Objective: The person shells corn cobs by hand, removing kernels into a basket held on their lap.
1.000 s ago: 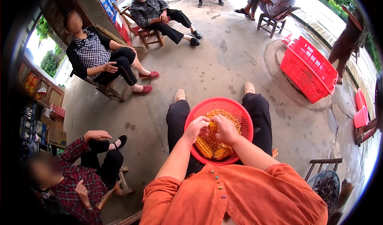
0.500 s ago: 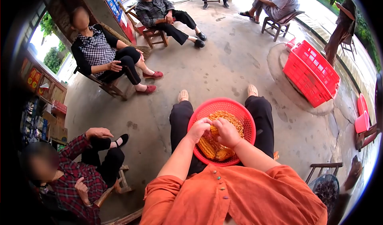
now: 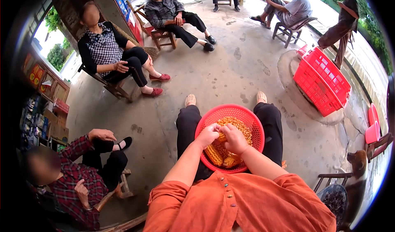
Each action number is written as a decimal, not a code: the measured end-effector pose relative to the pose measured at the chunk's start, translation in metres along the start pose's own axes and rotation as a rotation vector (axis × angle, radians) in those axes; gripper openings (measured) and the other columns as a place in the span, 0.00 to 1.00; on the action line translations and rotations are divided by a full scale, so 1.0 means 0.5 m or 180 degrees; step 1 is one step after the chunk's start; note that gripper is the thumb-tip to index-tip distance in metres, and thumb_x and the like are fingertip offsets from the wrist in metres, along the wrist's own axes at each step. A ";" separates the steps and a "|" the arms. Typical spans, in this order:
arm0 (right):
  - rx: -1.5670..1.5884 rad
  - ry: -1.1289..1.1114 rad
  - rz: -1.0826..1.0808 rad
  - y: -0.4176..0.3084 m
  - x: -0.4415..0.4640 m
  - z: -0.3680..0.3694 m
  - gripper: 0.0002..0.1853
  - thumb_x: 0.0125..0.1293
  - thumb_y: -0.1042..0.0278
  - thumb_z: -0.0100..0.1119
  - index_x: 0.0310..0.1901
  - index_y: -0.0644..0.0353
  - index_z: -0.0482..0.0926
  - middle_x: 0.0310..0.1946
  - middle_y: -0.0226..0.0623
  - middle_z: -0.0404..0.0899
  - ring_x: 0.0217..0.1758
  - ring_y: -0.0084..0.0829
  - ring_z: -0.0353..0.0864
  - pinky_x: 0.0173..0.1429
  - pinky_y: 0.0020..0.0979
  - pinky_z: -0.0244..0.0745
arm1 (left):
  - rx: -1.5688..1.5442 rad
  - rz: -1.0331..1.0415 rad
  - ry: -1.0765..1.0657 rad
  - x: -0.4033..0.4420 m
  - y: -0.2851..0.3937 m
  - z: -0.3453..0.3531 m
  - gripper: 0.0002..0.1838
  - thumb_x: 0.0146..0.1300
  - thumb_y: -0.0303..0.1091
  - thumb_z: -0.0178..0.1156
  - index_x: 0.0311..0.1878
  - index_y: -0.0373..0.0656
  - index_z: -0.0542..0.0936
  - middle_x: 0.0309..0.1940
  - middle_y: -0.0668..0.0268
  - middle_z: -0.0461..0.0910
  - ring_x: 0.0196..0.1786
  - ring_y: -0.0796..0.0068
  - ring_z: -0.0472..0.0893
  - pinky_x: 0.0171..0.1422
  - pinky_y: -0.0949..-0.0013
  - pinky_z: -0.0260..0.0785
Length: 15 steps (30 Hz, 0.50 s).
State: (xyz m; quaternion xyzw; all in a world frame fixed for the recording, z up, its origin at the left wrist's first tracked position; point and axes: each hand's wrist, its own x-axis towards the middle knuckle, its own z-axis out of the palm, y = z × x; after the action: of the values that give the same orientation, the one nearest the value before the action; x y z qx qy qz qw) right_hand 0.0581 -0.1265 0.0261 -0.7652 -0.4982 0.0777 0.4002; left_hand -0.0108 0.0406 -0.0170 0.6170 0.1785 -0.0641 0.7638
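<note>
A red plastic basket (image 3: pixel 260 143) with a perforated wall rests on my lap between my knees. Inside it lie loose yellow corn kernels (image 3: pixel 236 123) and ears of corn (image 3: pixel 214 154) toward the near side. My left hand (image 3: pixel 209 134) and my right hand (image 3: pixel 234 139) meet over the basket, fingers curled in and closed. Between them shows a piece of yellow corn (image 3: pixel 222 136), an ear mostly covered by my fingers. The thumbs press close together on it.
Seated people surround me, one in a red plaid shirt (image 3: pixel 70 182) close on the left. A red crate (image 3: pixel 321 82) stands ahead right, near a standing person (image 3: pixel 345 22). At right are a pink basin (image 3: pixel 372 132), a brown dog (image 3: pixel 357 164) and a stool (image 3: pixel 335 175).
The dog has raised its head and come further into view beside the stool. The standing person has shifted slightly left. My hands remain together over the basket, with small finger movement.
</note>
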 end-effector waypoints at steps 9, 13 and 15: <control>0.0179 -0.0135 0.0468 0.025 -0.001 -0.008 0.27 0.43 0.82 0.59 0.50 0.60 0.72 0.45 0.49 0.73 0.52 0.53 0.73 0.56 0.42 0.72 | -0.0009 -0.0288 0.0133 -0.015 0.021 0.000 0.22 0.50 0.16 0.46 0.49 0.39 0.76 0.37 0.65 0.77 0.32 0.75 0.77 0.36 0.72 0.73; 0.0252 0.0029 0.0508 0.033 -0.004 -0.005 0.27 0.44 0.81 0.59 0.51 0.59 0.72 0.46 0.50 0.72 0.52 0.54 0.73 0.55 0.43 0.72 | -0.0574 -0.0500 0.0092 -0.016 0.029 -0.003 0.14 0.62 0.25 0.49 0.51 0.41 0.74 0.35 0.65 0.78 0.32 0.74 0.79 0.37 0.71 0.76; 0.0175 0.0341 0.0172 0.062 -0.010 0.021 0.27 0.44 0.81 0.59 0.51 0.60 0.73 0.47 0.51 0.72 0.53 0.55 0.73 0.55 0.45 0.73 | -0.0623 -0.0449 -0.0068 -0.014 -0.009 -0.002 0.12 0.65 0.29 0.52 0.50 0.42 0.75 0.34 0.66 0.78 0.31 0.75 0.79 0.36 0.71 0.76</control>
State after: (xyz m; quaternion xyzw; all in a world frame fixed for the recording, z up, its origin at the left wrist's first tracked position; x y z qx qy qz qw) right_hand 0.0721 -0.1307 -0.0035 -0.7702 -0.4529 0.0611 0.4449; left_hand -0.0188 0.0397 -0.0188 0.5247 0.2188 -0.1066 0.8158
